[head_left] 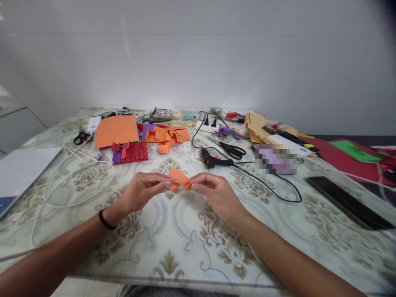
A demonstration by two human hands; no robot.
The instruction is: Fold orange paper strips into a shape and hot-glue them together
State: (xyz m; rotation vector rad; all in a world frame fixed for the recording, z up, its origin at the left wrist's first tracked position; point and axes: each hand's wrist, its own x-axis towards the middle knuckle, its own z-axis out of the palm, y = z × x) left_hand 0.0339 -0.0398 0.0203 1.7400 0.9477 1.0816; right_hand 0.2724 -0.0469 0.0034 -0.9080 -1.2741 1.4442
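A small folded piece of orange paper (177, 176) is held above the patterned tablecloth (173, 231), near the middle of the view. My left hand (142, 190) pinches its left side between thumb and fingers. On the opposite side, my right hand (215, 190) grips the right edge the same way. Beyond my hands lie several folded orange pieces (167, 135) and a row of folded red pieces (133, 152). The black glue gun (213, 159) rests just past my right hand.
Black-handled scissors (232, 150) and a white power strip (206, 126) lie behind the glue gun. Orange sheets (116, 131) are at back left, with smaller scissors (83, 136) beside them. A dark phone-like slab (348, 202) lies right. White cable (51, 205) loops at left.
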